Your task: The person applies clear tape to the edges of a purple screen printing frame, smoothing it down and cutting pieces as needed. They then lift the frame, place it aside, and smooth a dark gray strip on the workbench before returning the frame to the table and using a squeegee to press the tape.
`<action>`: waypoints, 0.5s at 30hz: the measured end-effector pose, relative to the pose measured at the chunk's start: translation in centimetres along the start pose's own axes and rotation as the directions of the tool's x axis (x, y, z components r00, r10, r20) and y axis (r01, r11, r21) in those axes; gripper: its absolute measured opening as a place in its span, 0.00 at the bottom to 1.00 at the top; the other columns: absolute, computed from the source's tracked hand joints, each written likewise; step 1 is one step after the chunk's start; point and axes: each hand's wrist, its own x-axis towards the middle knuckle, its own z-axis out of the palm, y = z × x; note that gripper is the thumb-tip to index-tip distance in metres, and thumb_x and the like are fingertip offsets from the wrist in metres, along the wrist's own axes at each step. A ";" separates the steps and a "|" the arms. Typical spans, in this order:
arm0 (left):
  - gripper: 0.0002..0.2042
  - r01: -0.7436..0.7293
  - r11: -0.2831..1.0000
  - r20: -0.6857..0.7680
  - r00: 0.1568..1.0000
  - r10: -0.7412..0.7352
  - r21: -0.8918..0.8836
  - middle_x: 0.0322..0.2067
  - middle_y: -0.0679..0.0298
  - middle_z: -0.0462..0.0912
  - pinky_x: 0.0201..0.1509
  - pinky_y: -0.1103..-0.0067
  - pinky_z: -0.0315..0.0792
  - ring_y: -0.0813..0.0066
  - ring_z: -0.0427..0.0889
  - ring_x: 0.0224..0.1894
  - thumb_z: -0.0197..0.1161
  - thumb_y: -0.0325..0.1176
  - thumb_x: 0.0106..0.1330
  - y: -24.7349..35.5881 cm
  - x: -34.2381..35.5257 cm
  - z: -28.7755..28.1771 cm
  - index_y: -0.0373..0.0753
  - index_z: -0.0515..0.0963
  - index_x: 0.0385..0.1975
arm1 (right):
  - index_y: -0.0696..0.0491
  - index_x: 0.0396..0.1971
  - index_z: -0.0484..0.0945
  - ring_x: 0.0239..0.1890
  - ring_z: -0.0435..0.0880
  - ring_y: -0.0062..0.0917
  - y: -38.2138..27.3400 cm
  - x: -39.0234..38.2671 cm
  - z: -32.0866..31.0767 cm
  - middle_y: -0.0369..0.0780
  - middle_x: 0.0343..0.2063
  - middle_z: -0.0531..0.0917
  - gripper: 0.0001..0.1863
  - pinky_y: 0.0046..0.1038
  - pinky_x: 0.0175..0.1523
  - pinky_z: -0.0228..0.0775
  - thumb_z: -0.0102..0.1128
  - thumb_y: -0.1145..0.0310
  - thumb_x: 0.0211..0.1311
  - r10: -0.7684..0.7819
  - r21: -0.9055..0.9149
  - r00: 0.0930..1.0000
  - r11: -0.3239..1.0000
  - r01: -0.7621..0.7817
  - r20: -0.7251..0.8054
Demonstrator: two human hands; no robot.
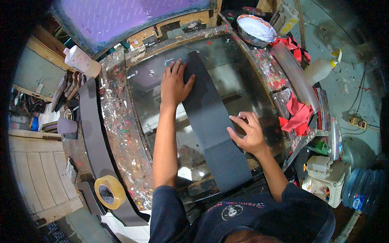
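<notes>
We see one long dark grey strip [210,109] laid out on the glass panel [247,65], running from upper centre down to lower centre, where its near end lies close to the dark shirt [263,210]. So much looks done: the strip is down, slanted across the panel, and appears flat. A change of shade crosses its lower part; we cannot tell whether that is a shadow or a second piece.

The left hand [174,85], at upper centre, is palm down with its fingers slightly spread, over the glass beside the strip's left edge, its thumb reaching toward that edge. The right hand [249,133], right of centre, has thumb and forefinger parted at the strip's right edge; we see nothing pinched between them and cannot tell how firmly the thumb touches.

As for what is left, we make out no print or tape on the strip. The purple framed screen [133,20] stands apart at the top. Another dark strip [91,117], perhaps a stack, lies off the glass on the left of the paint-spattered tabletop [121,121], with a tape roll [119,194] resting on it at lower left.
</notes>
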 end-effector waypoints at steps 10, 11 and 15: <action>0.27 0.002 1.000 0.008 1.000 -0.002 0.012 0.67 0.54 0.69 0.72 0.60 0.60 0.47 0.65 0.69 0.60 0.49 0.69 0.0 0.0 0.0 0.36 0.73 0.61 | 0.56 0.45 0.84 0.44 0.77 0.39 0.1 -0.2 0.0 0.46 0.41 0.78 0.19 0.36 0.51 0.71 0.72 0.67 0.52 -0.011 0.018 1.000 1.000 0.010 0.012; 0.28 0.005 1.000 0.012 1.000 -0.005 0.010 0.67 0.54 0.69 0.72 0.60 0.60 0.47 0.65 0.69 0.59 0.49 0.69 0.0 0.0 0.1 0.36 0.73 0.61 | 0.56 0.45 0.84 0.44 0.77 0.39 0.4 -0.4 0.1 0.46 0.41 0.78 0.19 0.37 0.51 0.71 0.72 0.66 0.52 -0.024 0.016 1.000 1.000 0.024 0.013; 0.27 0.014 1.000 0.010 1.000 -0.014 -0.009 0.67 0.54 0.70 0.72 0.60 0.59 0.48 0.64 0.69 0.59 0.50 0.68 0.0 0.0 0.1 0.36 0.74 0.61 | 0.56 0.45 0.84 0.43 0.78 0.39 0.2 -0.3 0.1 0.46 0.42 0.78 0.19 0.37 0.51 0.71 0.72 0.64 0.53 -0.027 0.002 1.000 1.000 0.027 0.000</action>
